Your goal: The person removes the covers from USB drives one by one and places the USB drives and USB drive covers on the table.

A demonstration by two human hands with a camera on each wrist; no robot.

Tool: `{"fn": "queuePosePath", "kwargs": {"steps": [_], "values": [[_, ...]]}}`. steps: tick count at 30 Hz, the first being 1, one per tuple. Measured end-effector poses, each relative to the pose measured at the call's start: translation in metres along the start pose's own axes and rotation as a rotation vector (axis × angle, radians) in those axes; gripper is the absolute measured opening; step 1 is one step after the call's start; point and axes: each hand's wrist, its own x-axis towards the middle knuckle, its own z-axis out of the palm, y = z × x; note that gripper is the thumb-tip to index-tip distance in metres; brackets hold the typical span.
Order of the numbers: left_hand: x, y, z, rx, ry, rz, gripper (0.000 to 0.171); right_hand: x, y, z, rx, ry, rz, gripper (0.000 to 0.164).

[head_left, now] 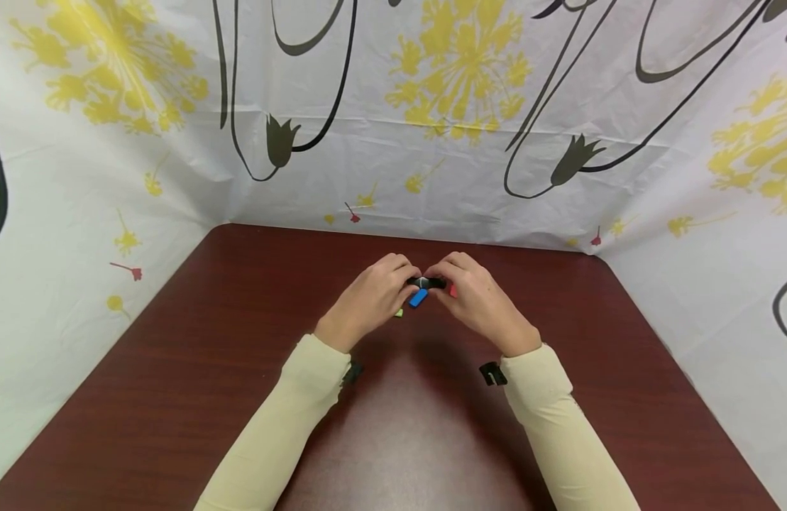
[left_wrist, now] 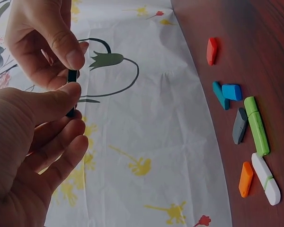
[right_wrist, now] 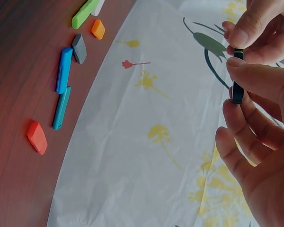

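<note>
The dark stick (right_wrist: 237, 90) is held above the table (head_left: 176, 369), the left hand (head_left: 372, 292) pinching one end between thumb and fingers, the right hand (head_left: 475, 297) the other; keeping both grips firm and in line seems best, away from the blue piece (head_left: 419, 298).

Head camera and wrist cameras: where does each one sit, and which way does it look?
Head: worn on the person's head, facing forward and down at the table; left hand, right hand and sleeves show.
Left wrist: on that wrist, looking at the dark piece; both hands show.
Right wrist: on that wrist, looking at the same piece; both hands show.
Shared by the wrist views: the dark piece, and the orange piece lying on the table.
</note>
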Motion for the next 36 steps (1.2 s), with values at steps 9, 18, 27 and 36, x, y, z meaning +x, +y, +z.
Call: {"fn": "queuePosePath", "kwargs": {"steps": [9,18,27,36], "values": [[0.001,-0.001,-0.001,0.003,0.018,-0.001,0.020,-0.001,0.003,0.000,0.018,0.013,0.018,0.024],[0.000,-0.002,0.000,0.002,0.017,-0.006,0.020,-0.001,0.003,0.000,0.016,0.019,0.017,0.024],[-0.001,-0.006,-0.004,0.046,0.001,-0.019,0.023,-0.002,0.005,-0.006,0.001,0.013,0.046,0.023],[-0.003,-0.011,-0.008,0.018,0.020,-0.059,0.022,-0.005,0.010,-0.017,0.026,-0.022,0.192,0.025]]}}
